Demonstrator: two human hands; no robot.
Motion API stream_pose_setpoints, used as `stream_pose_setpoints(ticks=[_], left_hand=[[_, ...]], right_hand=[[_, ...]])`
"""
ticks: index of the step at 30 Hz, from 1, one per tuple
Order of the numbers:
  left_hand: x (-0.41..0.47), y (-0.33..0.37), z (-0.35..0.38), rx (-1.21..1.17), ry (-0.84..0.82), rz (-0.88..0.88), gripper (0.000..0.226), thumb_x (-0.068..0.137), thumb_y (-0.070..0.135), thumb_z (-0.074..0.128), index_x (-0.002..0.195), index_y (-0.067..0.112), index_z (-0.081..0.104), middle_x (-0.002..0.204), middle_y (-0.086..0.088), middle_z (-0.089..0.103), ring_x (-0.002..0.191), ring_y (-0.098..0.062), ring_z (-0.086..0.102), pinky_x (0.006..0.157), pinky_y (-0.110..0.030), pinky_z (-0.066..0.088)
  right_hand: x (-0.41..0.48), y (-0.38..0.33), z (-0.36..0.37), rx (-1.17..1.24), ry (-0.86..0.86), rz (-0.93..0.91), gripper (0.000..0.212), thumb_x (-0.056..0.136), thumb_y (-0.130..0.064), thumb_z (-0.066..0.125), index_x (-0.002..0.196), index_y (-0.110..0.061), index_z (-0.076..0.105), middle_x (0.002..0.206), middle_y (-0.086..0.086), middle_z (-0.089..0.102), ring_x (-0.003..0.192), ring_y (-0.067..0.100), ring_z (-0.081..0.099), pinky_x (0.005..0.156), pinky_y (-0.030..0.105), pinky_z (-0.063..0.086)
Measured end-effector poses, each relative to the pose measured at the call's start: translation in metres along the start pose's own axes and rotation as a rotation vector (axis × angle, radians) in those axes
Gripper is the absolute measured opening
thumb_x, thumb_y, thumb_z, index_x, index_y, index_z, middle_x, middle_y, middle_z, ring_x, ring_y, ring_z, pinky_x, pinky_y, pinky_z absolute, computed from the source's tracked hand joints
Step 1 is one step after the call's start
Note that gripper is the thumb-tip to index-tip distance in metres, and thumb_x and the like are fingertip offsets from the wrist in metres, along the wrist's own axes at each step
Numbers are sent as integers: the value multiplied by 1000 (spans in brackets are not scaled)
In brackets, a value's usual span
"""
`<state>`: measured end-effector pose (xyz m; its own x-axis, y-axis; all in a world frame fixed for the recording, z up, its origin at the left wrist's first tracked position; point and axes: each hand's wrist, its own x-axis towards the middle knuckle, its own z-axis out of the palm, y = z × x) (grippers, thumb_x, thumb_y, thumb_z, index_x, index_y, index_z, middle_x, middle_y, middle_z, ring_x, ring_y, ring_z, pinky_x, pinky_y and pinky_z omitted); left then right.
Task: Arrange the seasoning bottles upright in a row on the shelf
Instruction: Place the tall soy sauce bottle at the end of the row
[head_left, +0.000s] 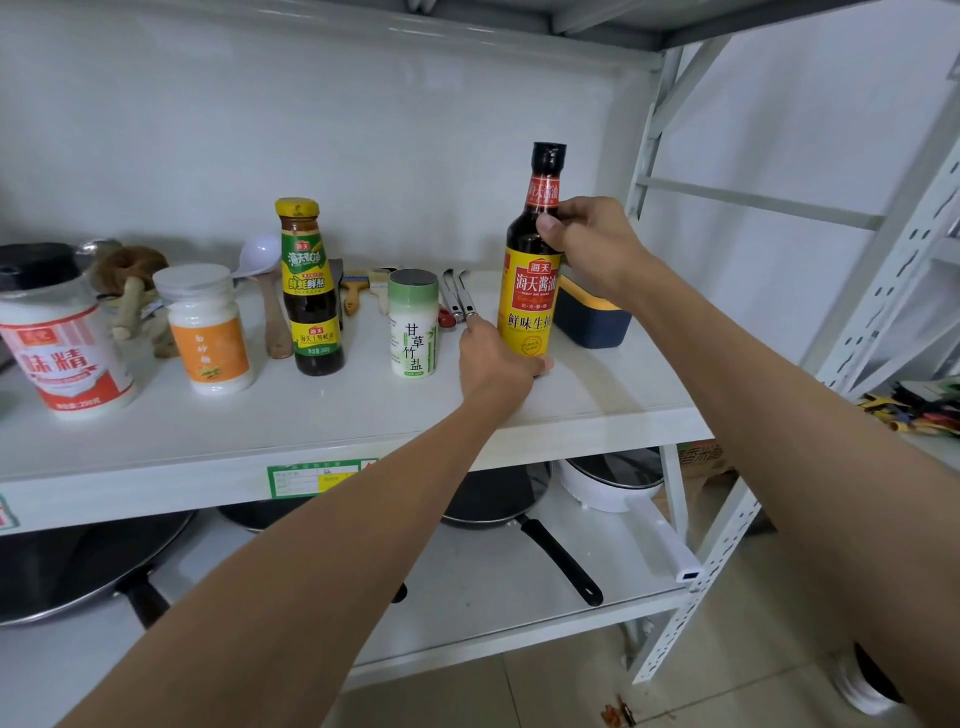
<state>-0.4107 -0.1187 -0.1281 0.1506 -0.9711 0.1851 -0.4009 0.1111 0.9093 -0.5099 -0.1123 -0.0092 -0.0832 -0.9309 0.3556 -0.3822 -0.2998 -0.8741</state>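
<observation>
A tall soy sauce bottle (531, 280) with a yellow label stands upright at the right end of the white shelf (311, 431). My right hand (587, 244) grips its dark shoulder and neck. My left hand (493, 364) wraps its base from the left. To its left stand a green-capped salt shaker (414, 325), an oyster sauce bottle (310, 291), a white sugar jar (208, 332) with an orange label, and a large MSG jar (62, 343) with a red label, all upright in a loose row.
Behind the bottles lie a white ladle (262, 260), brushes (358, 288), metal tools (457, 301) and a wooden piece (130, 280). A dark blue box (597, 317) sits just right of the soy sauce. Pans (498, 504) and a white pot (613, 483) fill the lower shelf.
</observation>
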Motion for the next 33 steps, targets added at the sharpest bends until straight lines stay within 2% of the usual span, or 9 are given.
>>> stream_pose_setpoints(ticks=[4,8,11,16,21,23,29,33], left_hand=[[-1,1,0,4,-1,-5,79,60,30,90,119,6,44,117,-10,52,108,-27,57,84,-37,52],[-1,0,-1,19,3,4,79,61,31,90,120,7,44,116,-9,52,107,-26,57,85,-37,53],[-2,-1,-1,24,14,13,78,60,31,90,118,7,44,114,-9,53,106,-26,57,85,-37,54],[-2,0,-2,44,13,3,78,60,32,90,117,7,44,113,-9,53,104,-26,58,84,-38,54],[-1,1,-2,59,15,0,80,59,33,91,118,6,44,116,-10,54,106,-27,58,85,-38,53],[-2,3,-2,67,11,-5,82,59,34,91,120,6,43,118,-11,54,109,-28,57,88,-40,53],[-8,15,-9,85,-21,-22,90,61,33,90,129,3,39,126,-13,51,117,-29,53,93,-38,49],[-18,27,-20,84,-41,8,86,60,33,90,126,4,42,125,-12,52,116,-27,54,94,-38,50]], right_hand=[[1,3,-1,27,4,6,31,97,-14,54,125,-2,57,108,7,66,91,12,63,78,26,49],[1,2,-1,58,-13,20,31,97,-13,53,126,-2,55,108,7,65,89,9,62,72,23,48],[1,3,-2,62,-13,23,30,98,-14,52,126,-2,56,110,8,66,94,12,63,80,28,49],[-1,5,-1,62,-10,23,29,98,-15,51,125,-4,56,105,5,67,94,10,64,79,25,49],[-5,2,1,80,-7,37,24,99,-18,50,120,-7,57,99,-1,67,94,11,63,81,29,48],[-6,1,1,86,-4,42,23,100,-19,49,118,-8,58,101,0,67,94,11,62,85,31,46],[-11,-7,1,99,-26,72,34,100,-13,48,131,0,52,115,6,63,95,10,60,90,30,44],[-14,-9,0,172,38,120,46,96,-20,53,139,-4,47,136,7,57,125,21,52,111,43,35]])
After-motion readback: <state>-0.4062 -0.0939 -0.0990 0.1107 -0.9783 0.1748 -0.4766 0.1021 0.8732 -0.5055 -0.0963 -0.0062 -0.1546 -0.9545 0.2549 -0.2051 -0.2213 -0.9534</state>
